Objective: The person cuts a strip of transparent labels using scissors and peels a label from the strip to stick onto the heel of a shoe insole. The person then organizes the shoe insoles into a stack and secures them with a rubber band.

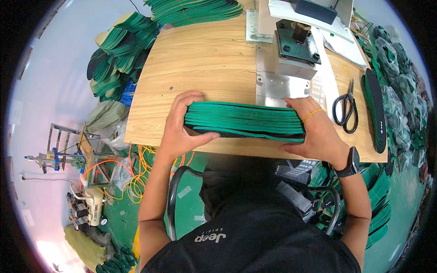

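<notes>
A stack of green shoe insoles [246, 119] lies flat on the wooden table [200, 59] near its front edge. My left hand [180, 129] grips the stack's left end, thumb under the front and fingers curled over the back. My right hand [316, 129] clasps the right end, with a yellow band on one finger and a dark watch on the wrist. Both hands press the stack together from its ends.
A metal press with a dark green head [296, 45] stands just behind the stack. Black scissors [346, 109] lie to the right, beside a pile of insoles on edge [375, 109]. More green insoles are heaped at the table's back left [120, 54] and back [195, 9].
</notes>
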Demonstrator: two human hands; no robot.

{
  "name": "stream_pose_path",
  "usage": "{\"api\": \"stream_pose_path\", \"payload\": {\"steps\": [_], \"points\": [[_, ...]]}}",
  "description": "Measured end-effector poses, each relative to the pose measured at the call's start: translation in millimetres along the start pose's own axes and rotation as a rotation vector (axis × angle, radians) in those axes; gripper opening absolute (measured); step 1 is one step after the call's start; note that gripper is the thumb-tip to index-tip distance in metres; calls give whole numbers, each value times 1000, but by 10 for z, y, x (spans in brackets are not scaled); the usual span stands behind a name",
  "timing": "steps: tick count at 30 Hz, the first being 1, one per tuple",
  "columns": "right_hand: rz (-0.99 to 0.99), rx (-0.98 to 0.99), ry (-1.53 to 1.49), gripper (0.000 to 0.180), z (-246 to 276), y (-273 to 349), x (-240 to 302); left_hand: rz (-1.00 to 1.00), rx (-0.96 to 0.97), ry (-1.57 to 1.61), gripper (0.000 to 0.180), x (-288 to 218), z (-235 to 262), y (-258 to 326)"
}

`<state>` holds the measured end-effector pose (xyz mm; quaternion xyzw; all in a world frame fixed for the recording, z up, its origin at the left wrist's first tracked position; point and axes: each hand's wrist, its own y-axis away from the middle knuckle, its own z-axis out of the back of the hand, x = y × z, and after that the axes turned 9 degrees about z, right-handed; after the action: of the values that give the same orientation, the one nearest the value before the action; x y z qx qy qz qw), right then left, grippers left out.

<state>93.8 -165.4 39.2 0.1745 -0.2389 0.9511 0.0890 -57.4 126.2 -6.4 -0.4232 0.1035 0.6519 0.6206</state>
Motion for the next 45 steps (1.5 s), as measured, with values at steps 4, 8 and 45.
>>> {"api": "stream_pose_path", "payload": {"steps": [4, 8, 45], "points": [[-90, -7, -56, 79, -141, -36, -25, 160, -10, 216, 93, -284, -46, 30], [-55, -55, -34, 77, -139, -30, -71, 176, 88, -31, 83, -206, 90, 26], [-210, -178, 59, 54, -79, 211, -371, 233, 46, -110, 50, 126, 94, -229]]}}
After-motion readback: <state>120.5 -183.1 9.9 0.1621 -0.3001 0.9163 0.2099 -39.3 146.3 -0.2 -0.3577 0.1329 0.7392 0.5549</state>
